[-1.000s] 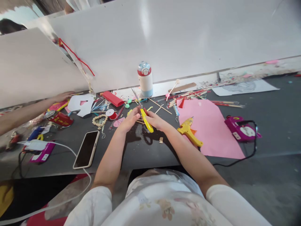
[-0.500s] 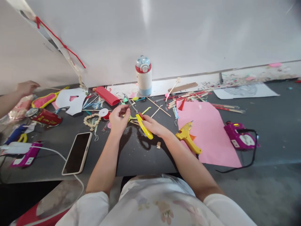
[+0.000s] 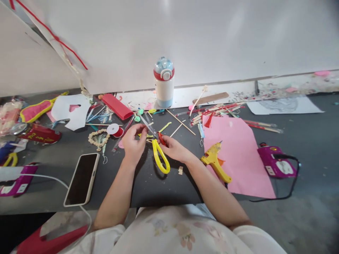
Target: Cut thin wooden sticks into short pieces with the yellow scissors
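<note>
My right hand [image 3: 172,148] is closed round the red part of scissors with yellow handles [image 3: 160,157], whose blades point away to the upper left. My left hand [image 3: 134,141] is beside the blades, thumb and fingertips pinched together; what they hold is too small to make out. Beneath and beyond my hands lie thin sticks [image 3: 182,122] and a yellow-green twisted strip [image 3: 165,127]. Small wooden pieces [image 3: 180,170] rest on the dark table just right of the scissors handles. A red thread spool [image 3: 115,130] is left of my left hand.
A bottle [image 3: 164,83] stands at the back. On the right are a yellow glue gun [image 3: 217,161], pink paper [image 3: 245,158] and a purple power strip [image 3: 277,161]. A phone [image 3: 82,179], a red can [image 3: 37,132], a beaded heart [image 3: 98,140] and white paper [image 3: 69,118] lie on the left.
The scissors have turned, their yellow handle loop now facing up more. The view has shifted, and another person's hand at the far left is out of sight.
</note>
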{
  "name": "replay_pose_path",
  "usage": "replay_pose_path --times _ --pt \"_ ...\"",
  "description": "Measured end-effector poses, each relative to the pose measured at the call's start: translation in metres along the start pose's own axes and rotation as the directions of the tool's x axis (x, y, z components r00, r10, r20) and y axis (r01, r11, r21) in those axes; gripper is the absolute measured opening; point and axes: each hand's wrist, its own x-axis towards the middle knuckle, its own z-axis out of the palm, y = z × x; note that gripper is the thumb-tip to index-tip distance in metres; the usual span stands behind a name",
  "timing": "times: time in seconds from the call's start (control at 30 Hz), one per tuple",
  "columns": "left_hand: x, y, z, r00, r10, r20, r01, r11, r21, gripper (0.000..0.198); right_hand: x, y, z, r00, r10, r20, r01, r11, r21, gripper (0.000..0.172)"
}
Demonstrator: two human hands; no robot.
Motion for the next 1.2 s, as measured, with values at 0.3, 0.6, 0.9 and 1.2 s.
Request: replay_pose_path --times 0.3,0.6,0.9,1.2 --pt "0.000 -0.001 -0.001 0.989 0.150 -0.001 -0.150 0.986 0.074 0.012 -0.006 -0.005 0.001 0.999 0.028 0.019 -0.024 0.981 -0.193 0.024" --pt "-0.004 0.000 0.002 0.969 0.248 -0.010 -0.236 0.935 0.266 0.009 -0.009 -0.014 0.003 0.998 0.049 0.039 -0.042 0.987 -0.156 0.021" --pt "-0.004 -0.001 0.003 0.973 0.230 0.006 -0.221 0.928 0.301 0.010 -0.010 -0.012 0.003 0.999 0.007 0.038 -0.005 0.997 -0.071 0.030" --pt "-0.005 -0.001 0.001 0.965 0.262 -0.016 -0.250 0.933 0.258 0.008 -0.007 -0.001 0.001 1.000 -0.020 0.008 0.020 0.999 -0.050 0.024"
